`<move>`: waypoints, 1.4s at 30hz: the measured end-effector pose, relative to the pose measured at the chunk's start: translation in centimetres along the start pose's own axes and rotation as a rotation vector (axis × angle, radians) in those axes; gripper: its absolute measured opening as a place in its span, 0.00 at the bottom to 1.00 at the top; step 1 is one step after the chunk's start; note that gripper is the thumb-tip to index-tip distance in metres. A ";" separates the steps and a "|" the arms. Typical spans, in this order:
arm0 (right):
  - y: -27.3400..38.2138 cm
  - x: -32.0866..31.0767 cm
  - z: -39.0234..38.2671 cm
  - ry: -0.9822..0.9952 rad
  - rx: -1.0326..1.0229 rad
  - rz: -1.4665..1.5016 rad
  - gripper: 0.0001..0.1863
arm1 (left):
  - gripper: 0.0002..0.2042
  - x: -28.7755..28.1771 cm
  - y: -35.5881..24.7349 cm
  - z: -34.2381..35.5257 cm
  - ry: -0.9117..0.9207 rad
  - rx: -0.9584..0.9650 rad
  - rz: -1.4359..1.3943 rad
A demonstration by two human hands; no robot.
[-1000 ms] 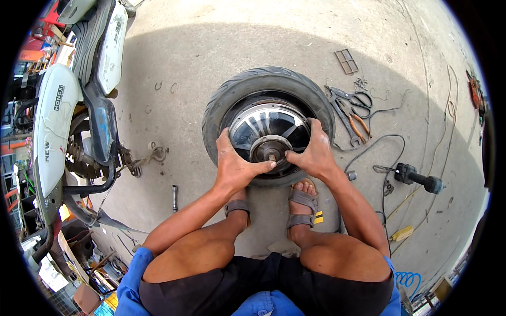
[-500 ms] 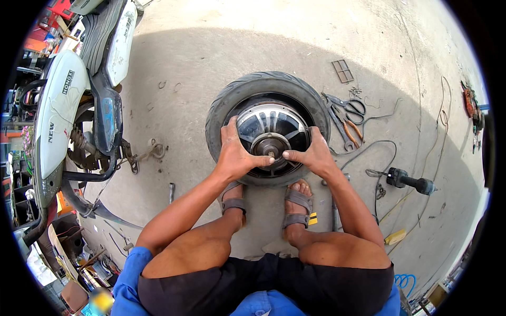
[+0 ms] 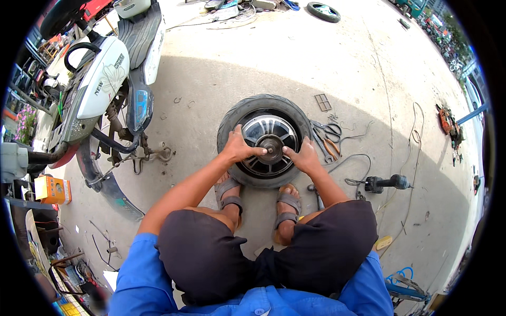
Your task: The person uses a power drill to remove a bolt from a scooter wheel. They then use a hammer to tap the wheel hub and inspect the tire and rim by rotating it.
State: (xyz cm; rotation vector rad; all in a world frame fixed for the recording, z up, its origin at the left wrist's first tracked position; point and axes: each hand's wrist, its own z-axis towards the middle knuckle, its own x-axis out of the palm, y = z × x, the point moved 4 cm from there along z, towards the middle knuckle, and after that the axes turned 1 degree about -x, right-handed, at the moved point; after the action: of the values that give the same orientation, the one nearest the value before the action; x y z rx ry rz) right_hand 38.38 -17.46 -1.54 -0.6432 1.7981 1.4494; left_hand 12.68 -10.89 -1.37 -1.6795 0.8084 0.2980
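Observation:
A scooter wheel (image 3: 266, 138) lies flat on the concrete: a black tyre around a silver hub motor with a dark centre axle (image 3: 272, 144). My left hand (image 3: 240, 148) rests on the hub's left side, fingers reaching toward the axle. My right hand (image 3: 300, 156) lies on the hub's right side, its fingertips touching the axle. Both hands press on the wheel without enclosing anything. My sandalled feet (image 3: 258, 203) stand against the tyre's near edge, knees spread wide.
A white and blue scooter (image 3: 108, 89) without its rear wheel stands at the left. Pliers and cutters (image 3: 328, 141) lie right of the wheel, with a black power tool (image 3: 387, 183) and cable beyond. An orange box (image 3: 51, 189) sits far left. A spare tyre (image 3: 323, 11) lies far back.
The view has risen and pulled back, so the wheel looks smaller and farther off. Both hands slid from the hub's outer sides inward toward the centre axle.

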 end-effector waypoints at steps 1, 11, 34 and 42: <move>0.8 0.1 -1.5 -0.024 -0.057 0.006 0.49 | 0.68 -1.1 0.6 -1.4 -0.052 0.018 0.017; -1.6 -4.4 -10.1 -0.038 -0.053 -0.039 0.39 | 0.35 -3.6 0.3 -10.8 0.113 -0.011 0.084; -5.9 0.9 3.0 0.057 0.053 0.228 0.50 | 0.49 0.3 -2.3 0.3 0.138 -0.054 0.047; -5.1 3.6 9.0 0.185 0.064 0.521 0.42 | 0.53 1.7 -1.4 4.9 0.112 -0.027 -0.287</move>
State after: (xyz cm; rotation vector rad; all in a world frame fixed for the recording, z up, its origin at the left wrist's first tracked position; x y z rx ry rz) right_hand 42.05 -9.77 -8.35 -0.2888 2.2626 1.6961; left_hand 15.87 -6.79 -2.69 -1.8235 0.6350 0.0164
